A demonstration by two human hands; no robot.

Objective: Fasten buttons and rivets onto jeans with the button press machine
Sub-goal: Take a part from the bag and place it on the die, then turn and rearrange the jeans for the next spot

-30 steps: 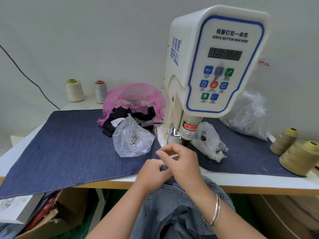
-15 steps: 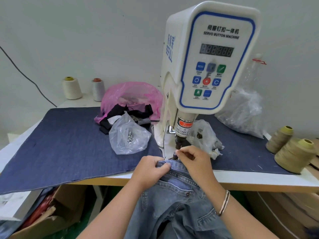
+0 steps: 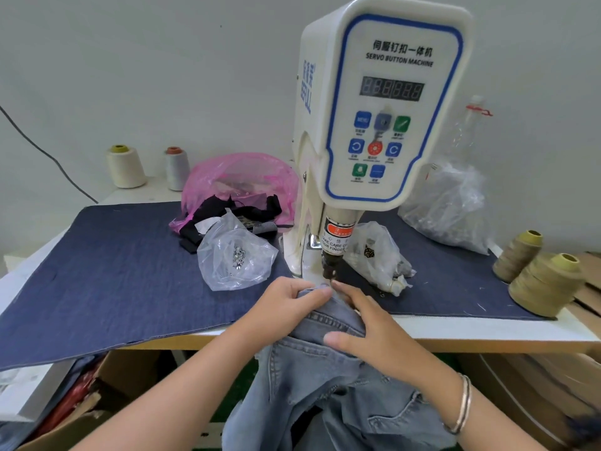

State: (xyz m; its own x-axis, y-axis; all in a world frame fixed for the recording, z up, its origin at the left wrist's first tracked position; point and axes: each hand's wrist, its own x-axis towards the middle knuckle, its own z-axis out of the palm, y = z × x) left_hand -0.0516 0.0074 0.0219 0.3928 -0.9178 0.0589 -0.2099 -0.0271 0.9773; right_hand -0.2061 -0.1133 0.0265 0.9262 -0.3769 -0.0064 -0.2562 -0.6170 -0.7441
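A white servo button press machine (image 3: 383, 102) stands on the table, its dark punch head (image 3: 329, 266) pointing down just above the jeans' waistband. Light blue jeans (image 3: 325, 369) hang from the table's front edge towards me. My left hand (image 3: 286, 304) pinches the waistband edge directly under the punch. My right hand (image 3: 367, 327) lies on the waistband to the right, fingers pressing the denim down, index fingertip beside the punch. A clear bag of small metal buttons (image 3: 235, 255) lies left of the machine; another clear bag with dark rivets (image 3: 377, 255) lies to its right.
A dark blue denim mat (image 3: 113, 271) covers the table. A pink bag with black scraps (image 3: 237, 187) sits behind the button bag. Thread cones stand at back left (image 3: 125, 166) and far right (image 3: 546, 283). A large clear bag (image 3: 448, 206) is behind the machine. Cardboard boxes (image 3: 107, 382) sit below.
Both hands moved the waistband forward onto the table until it lies under the punch. My right hand went from pinching above the cloth to lying flat on it.
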